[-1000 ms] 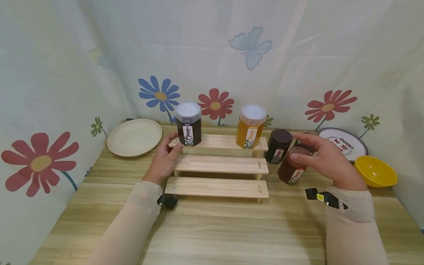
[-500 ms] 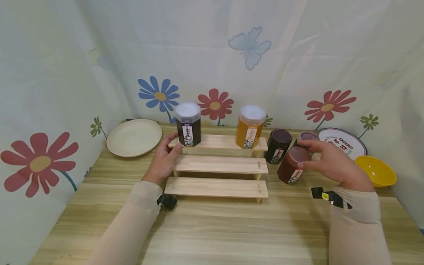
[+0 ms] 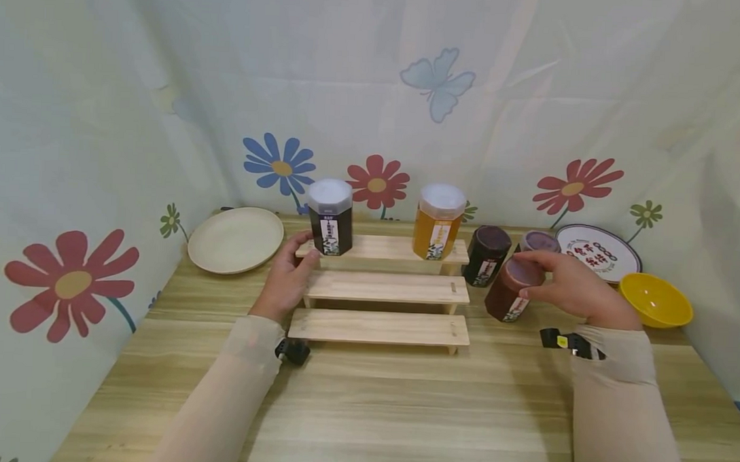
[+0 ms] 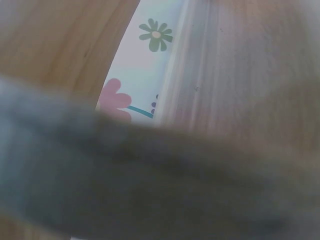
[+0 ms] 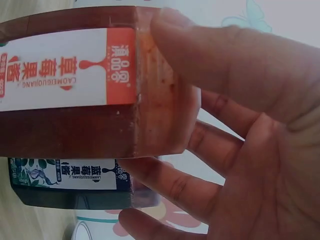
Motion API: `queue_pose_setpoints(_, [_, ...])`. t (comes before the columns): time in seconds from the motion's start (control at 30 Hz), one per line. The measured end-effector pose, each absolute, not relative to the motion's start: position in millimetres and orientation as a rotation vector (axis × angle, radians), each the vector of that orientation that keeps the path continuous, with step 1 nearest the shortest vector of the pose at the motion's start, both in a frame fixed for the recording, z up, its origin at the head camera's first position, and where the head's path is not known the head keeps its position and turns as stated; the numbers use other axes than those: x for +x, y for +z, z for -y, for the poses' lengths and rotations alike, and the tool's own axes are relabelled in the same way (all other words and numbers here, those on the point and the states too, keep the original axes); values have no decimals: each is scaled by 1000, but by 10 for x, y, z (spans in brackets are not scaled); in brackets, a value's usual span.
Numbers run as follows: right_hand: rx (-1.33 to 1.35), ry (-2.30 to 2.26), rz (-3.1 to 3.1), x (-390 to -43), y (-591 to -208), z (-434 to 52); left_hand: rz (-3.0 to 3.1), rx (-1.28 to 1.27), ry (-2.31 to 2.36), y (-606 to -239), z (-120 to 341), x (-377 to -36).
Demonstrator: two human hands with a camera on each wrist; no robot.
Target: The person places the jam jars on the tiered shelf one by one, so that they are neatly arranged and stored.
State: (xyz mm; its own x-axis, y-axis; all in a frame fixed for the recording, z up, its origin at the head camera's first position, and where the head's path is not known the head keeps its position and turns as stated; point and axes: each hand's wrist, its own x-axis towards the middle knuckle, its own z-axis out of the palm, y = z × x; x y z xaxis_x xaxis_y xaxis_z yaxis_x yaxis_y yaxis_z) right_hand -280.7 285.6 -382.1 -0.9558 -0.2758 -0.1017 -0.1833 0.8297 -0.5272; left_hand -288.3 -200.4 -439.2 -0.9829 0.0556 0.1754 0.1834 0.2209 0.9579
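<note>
A three-tier wooden shelf rack (image 3: 380,287) stands mid-table. My left hand (image 3: 285,279) grips its left end, thumb in front by the top tier. On that tier sit a dark jam jar (image 3: 331,219) at left and an orange-yellow jam jar (image 3: 439,223) at right. My right hand (image 3: 579,287) holds a red strawberry jam jar (image 5: 70,75) by its lid, thumb on the near side and fingers behind. Close behind are a blueberry jam jar (image 5: 75,182) and another dark jar (image 3: 487,255). In the left wrist view a blurred dark band hides the left hand.
A cream plate (image 3: 235,240) lies at the back left. At the back right, a printed white plate (image 3: 614,250) leans behind a yellow bowl (image 3: 655,300). Flower-printed cloth (image 3: 375,88) encloses the table's back and sides.
My right hand drew back slightly to the right, then came in again around the strawberry jam jar's lid. The left hand and the rack have stayed put.
</note>
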Motion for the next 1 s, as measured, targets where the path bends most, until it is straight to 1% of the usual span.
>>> queue_pose_setpoints(0.1, [-352,-790,-2846,-2818,-3834,-2858,2385,-244,-1865,-4392,2003,-2884])
queue_pose_setpoints(0.33, [-381,-846,-2801,-2822,-3850,-2877,2366,-256,-1860,-4657,2075,-3084])
queue_pose_setpoints(0.43, [-396,-858,-2793,-2825,-3857,-2884,2348,-261,-1851,-4711,2085,-3113])
queue_pose_setpoints(0.73, [-405,-873,-2825,-2810,-3853,-2859,2314,-301,-1836,-4731,2084,-3121])
queue_pose_setpoints(0.9, [-416,-882,-2891,-2688,-3725,-2805,2305,-301,-1841,-4722,2084,-3116])
queue_pose_setpoints(1.0, [-446,-961,-2915,-2589,-3625,-2781,2313,-301,-1830,-4717,2084,-3110])
